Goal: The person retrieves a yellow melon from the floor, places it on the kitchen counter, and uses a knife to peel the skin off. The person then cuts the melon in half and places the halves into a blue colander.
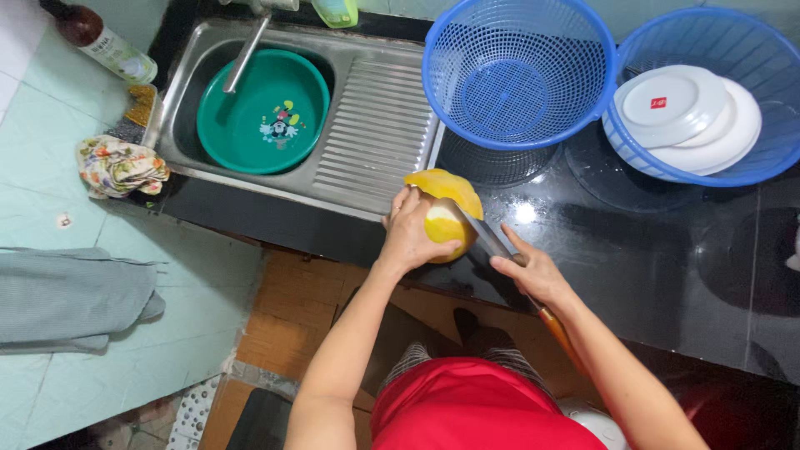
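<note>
From the head camera, your left hand point(414, 233) wraps around the yellow fruit point(446, 215), steadying it on the black bench point(633, 242) just right of the steel sink point(375, 133). Your right hand point(533, 273) is closed on the handle of the knife point(492, 242), whose blade lies against the fruit's right side. A patch of paler flesh shows where the rind is off; most of the rind is still on. Behind the fruit, one blue basket point(517, 75) stands empty, and the one beyond it holds white plates point(692, 117).
</note>
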